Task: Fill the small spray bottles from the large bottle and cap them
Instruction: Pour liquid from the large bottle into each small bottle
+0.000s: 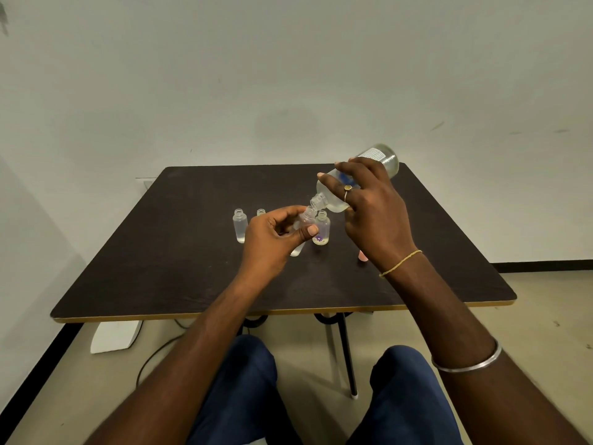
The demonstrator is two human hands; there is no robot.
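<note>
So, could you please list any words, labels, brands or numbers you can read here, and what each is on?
No text is legible.
Large bottle, white label panel near its base: fine print, too small to read.
Large bottle, blue mark under the right hand: mostly covered, unreadable.
Small bottle: purple flower-like mark, no letters discernible.

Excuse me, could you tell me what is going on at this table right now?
A seated person is filling small bottles. The right hand tips the large bottle mouth-down over a small bottle held tilted in the left hand. Three more uncapped small bottles stand on the dark table: one at left, one behind the left hand, one beside the pour.
</note>
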